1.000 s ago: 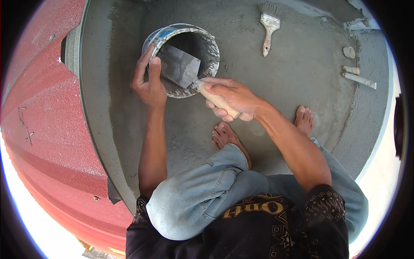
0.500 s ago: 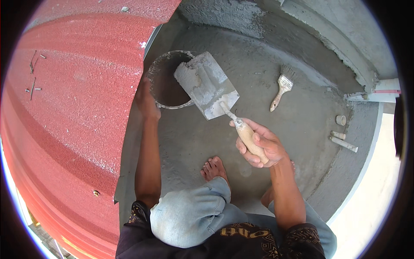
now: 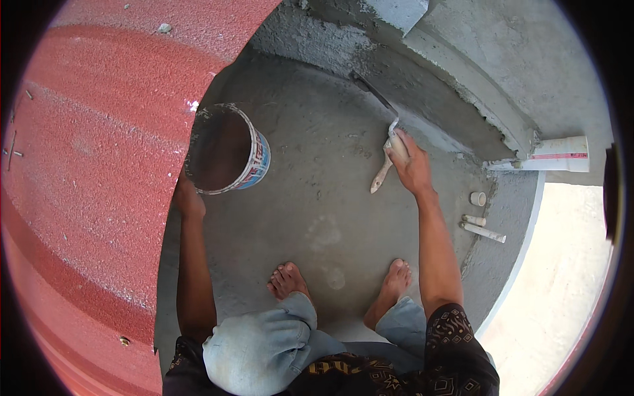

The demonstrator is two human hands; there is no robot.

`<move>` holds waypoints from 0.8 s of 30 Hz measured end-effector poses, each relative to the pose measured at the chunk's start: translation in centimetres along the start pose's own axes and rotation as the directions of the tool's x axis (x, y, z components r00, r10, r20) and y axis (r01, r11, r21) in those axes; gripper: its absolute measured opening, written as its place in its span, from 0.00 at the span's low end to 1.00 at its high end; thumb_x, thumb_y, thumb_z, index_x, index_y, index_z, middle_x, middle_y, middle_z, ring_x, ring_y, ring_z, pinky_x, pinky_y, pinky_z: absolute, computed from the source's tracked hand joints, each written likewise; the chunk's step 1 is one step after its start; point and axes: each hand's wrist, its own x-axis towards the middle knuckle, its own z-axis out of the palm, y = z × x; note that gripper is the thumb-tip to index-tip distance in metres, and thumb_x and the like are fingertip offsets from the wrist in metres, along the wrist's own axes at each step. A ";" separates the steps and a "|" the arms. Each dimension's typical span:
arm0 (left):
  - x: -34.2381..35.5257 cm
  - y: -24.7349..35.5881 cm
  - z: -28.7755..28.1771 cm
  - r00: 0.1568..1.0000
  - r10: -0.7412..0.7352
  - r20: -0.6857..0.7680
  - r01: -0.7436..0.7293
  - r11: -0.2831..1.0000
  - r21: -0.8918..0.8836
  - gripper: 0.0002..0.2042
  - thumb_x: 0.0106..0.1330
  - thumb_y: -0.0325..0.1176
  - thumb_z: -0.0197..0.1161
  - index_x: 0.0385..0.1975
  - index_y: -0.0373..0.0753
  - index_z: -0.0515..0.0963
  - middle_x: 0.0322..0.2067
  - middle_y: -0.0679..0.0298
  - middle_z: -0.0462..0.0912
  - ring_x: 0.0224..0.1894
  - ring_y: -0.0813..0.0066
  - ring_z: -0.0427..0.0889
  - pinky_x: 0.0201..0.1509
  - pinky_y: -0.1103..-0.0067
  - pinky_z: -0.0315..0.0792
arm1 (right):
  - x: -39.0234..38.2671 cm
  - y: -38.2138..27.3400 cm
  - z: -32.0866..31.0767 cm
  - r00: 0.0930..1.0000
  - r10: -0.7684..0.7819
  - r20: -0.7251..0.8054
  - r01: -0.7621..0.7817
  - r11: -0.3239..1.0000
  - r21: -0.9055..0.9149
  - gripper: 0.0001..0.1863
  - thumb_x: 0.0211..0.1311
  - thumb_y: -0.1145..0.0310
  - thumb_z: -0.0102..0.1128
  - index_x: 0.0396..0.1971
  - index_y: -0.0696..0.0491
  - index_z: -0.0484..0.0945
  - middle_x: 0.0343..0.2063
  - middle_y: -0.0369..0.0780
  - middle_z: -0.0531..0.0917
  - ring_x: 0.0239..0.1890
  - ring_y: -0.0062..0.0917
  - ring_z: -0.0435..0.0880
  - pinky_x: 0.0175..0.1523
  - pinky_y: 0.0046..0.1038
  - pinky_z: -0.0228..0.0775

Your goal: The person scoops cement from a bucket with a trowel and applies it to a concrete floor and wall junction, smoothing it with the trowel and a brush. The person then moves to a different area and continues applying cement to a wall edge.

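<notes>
My right hand (image 3: 415, 165) is wrapped round the wooden handle of a trowel (image 3: 376, 94). Its blade, seen nearly edge-on, points at the foot of the far cement wall (image 3: 436, 79). Under that hand, partly covered, a paintbrush (image 3: 380, 178) lies on the floor. At the left, my left hand (image 3: 189, 197) grips the side of a white, blue and red plastic bucket (image 3: 260, 160), which leans with its mouth toward me. Its inside is dark, and I cannot make out what it holds. The red sheet's edge hides some of my left fingers.
A red metal roofing sheet (image 3: 105, 165) covers the left side, with loose nails and a pebble on it. On the right stand a short pipe stub (image 3: 478, 198) and two pipe pieces (image 3: 483, 231). A white pipe (image 3: 561, 154) crosses the low wall. My bare feet rest on the grey cement floor.
My right hand has swung the trowel from over the bucket, away and right toward the wall, turning its blade on edge. The bucket now leans more, showing its outer side. My view has shifted.
</notes>
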 end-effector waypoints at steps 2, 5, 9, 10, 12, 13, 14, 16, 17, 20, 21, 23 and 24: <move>-0.4 0.1 1.1 0.999 -0.031 -0.020 0.031 0.999 -0.009 0.34 0.84 0.53 0.58 0.77 0.30 0.70 0.78 0.54 0.70 0.78 0.63 0.71 0.82 0.68 0.61 | 0.4 2.6 -0.3 1.000 -0.017 -0.026 0.011 0.978 -0.209 0.31 0.70 0.63 0.73 0.70 0.51 0.78 0.53 0.53 0.90 0.58 0.52 0.88 0.60 0.45 0.80; -0.5 0.3 0.6 0.999 0.014 -0.037 -0.012 0.998 0.054 0.34 0.85 0.53 0.56 0.77 0.29 0.69 0.77 0.53 0.71 0.77 0.62 0.72 0.81 0.68 0.62 | -0.8 1.1 0.0 0.971 -0.177 -0.158 0.178 0.984 -0.009 0.30 0.69 0.61 0.74 0.69 0.50 0.80 0.51 0.50 0.90 0.53 0.46 0.91 0.59 0.41 0.81; -0.8 2.0 0.0 0.998 0.037 0.055 -0.037 0.999 -0.013 0.30 0.87 0.46 0.51 0.79 0.31 0.67 0.79 0.54 0.67 0.79 0.61 0.69 0.82 0.67 0.60 | -3.4 -9.3 -0.8 0.986 -0.035 0.164 -0.032 0.920 0.391 0.30 0.68 0.61 0.76 0.67 0.52 0.81 0.49 0.45 0.90 0.46 0.34 0.90 0.55 0.34 0.81; -1.2 2.6 0.0 0.998 0.003 0.061 0.002 0.997 -0.076 0.28 0.88 0.43 0.49 0.79 0.31 0.67 0.81 0.54 0.65 0.80 0.61 0.67 0.82 0.67 0.58 | -3.7 -11.6 -1.0 0.968 -0.095 0.234 -0.033 0.870 0.492 0.30 0.67 0.60 0.77 0.67 0.52 0.81 0.48 0.43 0.90 0.44 0.30 0.89 0.54 0.32 0.80; -0.8 2.6 -0.4 0.999 -0.006 0.045 0.012 0.992 -0.129 0.28 0.88 0.43 0.49 0.79 0.31 0.66 0.81 0.54 0.65 0.80 0.61 0.67 0.83 0.67 0.58 | -3.4 -17.2 -2.2 0.884 -0.157 0.440 -0.105 0.851 0.515 0.28 0.69 0.60 0.75 0.66 0.53 0.81 0.44 0.43 0.90 0.40 0.27 0.89 0.45 0.31 0.81; -0.9 2.3 -0.7 0.999 -0.021 0.037 0.026 0.988 -0.154 0.28 0.88 0.43 0.48 0.79 0.30 0.66 0.81 0.55 0.66 0.80 0.62 0.67 0.83 0.67 0.58 | -3.3 -19.7 -2.4 0.825 -0.161 0.542 -0.167 0.846 0.506 0.27 0.69 0.61 0.73 0.66 0.54 0.81 0.42 0.43 0.90 0.38 0.26 0.88 0.41 0.31 0.81; -2.2 3.4 0.5 0.998 -0.033 0.045 0.039 0.990 -0.137 0.28 0.88 0.42 0.49 0.79 0.29 0.66 0.80 0.54 0.66 0.80 0.61 0.66 0.83 0.67 0.58 | -3.0 -21.2 -2.3 0.754 -0.116 0.647 -0.275 0.838 0.471 0.26 0.70 0.61 0.72 0.65 0.54 0.82 0.41 0.43 0.89 0.36 0.24 0.88 0.38 0.31 0.80; -4.7 5.7 3.2 0.996 0.085 -0.007 -0.085 0.993 -0.085 0.29 0.88 0.43 0.50 0.79 0.28 0.65 0.80 0.52 0.66 0.80 0.60 0.66 0.82 0.67 0.59 | -2.2 -23.2 -2.5 0.618 -0.086 0.782 -0.393 0.827 0.402 0.24 0.72 0.65 0.65 0.63 0.61 0.80 0.38 0.44 0.86 0.33 0.20 0.86 0.28 0.31 0.78; -4.9 6.0 3.6 0.989 0.150 -0.009 -0.150 0.987 -0.057 0.29 0.88 0.43 0.51 0.78 0.28 0.66 0.79 0.50 0.67 0.80 0.60 0.67 0.82 0.67 0.59 | -2.3 -23.6 -1.5 0.608 -0.106 0.787 -0.458 0.762 0.457 0.26 0.73 0.65 0.65 0.66 0.62 0.78 0.37 0.43 0.86 0.31 0.20 0.85 0.28 0.30 0.78; -5.6 6.9 5.1 0.977 0.207 0.054 -0.206 0.978 -0.018 0.29 0.88 0.45 0.52 0.77 0.27 0.68 0.78 0.47 0.69 0.78 0.58 0.69 0.82 0.67 0.60 | -2.0 -24.4 -0.7 0.585 -0.117 0.802 -0.564 0.652 0.507 0.28 0.72 0.68 0.62 0.67 0.67 0.73 0.38 0.42 0.84 0.31 0.24 0.85 0.29 0.31 0.81; -5.7 7.1 5.0 0.975 0.210 0.075 -0.207 0.977 -0.054 0.29 0.88 0.45 0.52 0.76 0.27 0.69 0.77 0.47 0.71 0.77 0.59 0.70 0.81 0.67 0.61 | -2.2 -24.8 -0.6 0.583 -0.123 0.803 -0.570 0.643 0.512 0.30 0.72 0.68 0.63 0.69 0.66 0.72 0.38 0.42 0.84 0.31 0.24 0.85 0.29 0.31 0.81; -5.7 7.7 4.7 0.967 0.227 0.116 -0.214 0.970 -0.120 0.29 0.87 0.46 0.52 0.74 0.26 0.71 0.75 0.47 0.74 0.76 0.59 0.73 0.80 0.68 0.62 | -2.6 -25.3 -0.3 0.580 -0.142 0.802 -0.579 0.620 0.529 0.32 0.73 0.68 0.63 0.72 0.65 0.69 0.39 0.43 0.84 0.31 0.24 0.85 0.29 0.31 0.80; -5.8 7.9 4.7 0.963 0.243 0.116 -0.232 0.967 -0.101 0.29 0.88 0.47 0.52 0.74 0.27 0.72 0.74 0.48 0.75 0.75 0.60 0.73 0.80 0.68 0.62 | -2.7 -24.9 -0.3 0.567 -0.148 0.811 -0.629 0.557 0.542 0.34 0.73 0.68 0.64 0.74 0.65 0.67 0.39 0.44 0.85 0.31 0.25 0.85 0.29 0.31 0.80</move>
